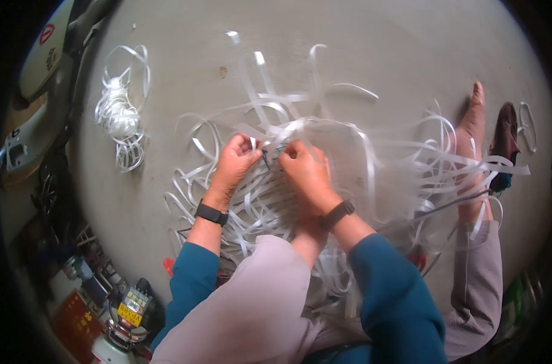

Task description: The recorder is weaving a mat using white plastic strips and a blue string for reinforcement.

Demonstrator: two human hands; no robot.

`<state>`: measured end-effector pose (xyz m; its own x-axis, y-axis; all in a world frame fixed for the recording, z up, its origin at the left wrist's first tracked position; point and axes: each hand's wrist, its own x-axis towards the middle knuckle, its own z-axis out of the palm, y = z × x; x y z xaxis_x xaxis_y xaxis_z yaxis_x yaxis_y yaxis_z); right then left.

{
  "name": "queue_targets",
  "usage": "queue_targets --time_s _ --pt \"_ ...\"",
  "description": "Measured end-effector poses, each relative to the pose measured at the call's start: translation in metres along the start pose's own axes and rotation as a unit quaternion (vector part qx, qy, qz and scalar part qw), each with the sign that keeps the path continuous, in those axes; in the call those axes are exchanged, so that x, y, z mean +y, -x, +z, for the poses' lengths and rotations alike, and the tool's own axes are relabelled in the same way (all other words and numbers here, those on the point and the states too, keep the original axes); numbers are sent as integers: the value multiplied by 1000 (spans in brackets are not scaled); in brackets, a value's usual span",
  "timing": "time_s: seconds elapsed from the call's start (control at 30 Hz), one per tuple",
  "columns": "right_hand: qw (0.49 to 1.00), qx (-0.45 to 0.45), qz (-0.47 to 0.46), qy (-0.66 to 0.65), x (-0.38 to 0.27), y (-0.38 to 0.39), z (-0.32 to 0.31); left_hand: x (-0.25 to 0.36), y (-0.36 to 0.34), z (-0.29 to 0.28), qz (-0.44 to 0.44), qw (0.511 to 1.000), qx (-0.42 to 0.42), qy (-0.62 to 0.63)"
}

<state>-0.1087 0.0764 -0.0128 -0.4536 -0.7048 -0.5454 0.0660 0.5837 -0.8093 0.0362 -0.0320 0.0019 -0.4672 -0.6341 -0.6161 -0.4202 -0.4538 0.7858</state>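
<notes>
Loosely, white strips (pixel 259 213) surround left grip (pixel 233 162) and right grip (pixel 307 173).

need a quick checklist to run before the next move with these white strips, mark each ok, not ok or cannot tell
1. Left hand has a firm hold: cannot tell; its fingertips are by a white strip, but the grip is unclear.
2. Right hand has a firm hold: cannot tell; thumb and fingers are bunched, and what they pinch is too small to make out.
3. White strips lie separate: not ok; they loop and cross around both hands.
4. White bundle is apart from the loose strips: ok; it lies off to the left on the floor.
5. Bare foot and ankle are free of strips: not ok; strips cross the ankle in this view.
</notes>
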Motion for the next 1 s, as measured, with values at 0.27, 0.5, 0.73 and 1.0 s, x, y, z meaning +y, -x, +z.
queue_targets --time_s 0.27,0.5,0.73,1.0 --pt "999 -26 28 0 15 -3 5 -5 -7 -1 -7 998 -34 45" --pt "994 -55 83 -40 13 -2 2 -13 -14 -2 8 998 -48 47" --pt "998 -44 45 18 2 -2 -2 -13 -12 -6 -6 997 -56 48" --pt "998 -17 16 52 13 -5 -6 -14 -15 -2 -17 998 -67 13"
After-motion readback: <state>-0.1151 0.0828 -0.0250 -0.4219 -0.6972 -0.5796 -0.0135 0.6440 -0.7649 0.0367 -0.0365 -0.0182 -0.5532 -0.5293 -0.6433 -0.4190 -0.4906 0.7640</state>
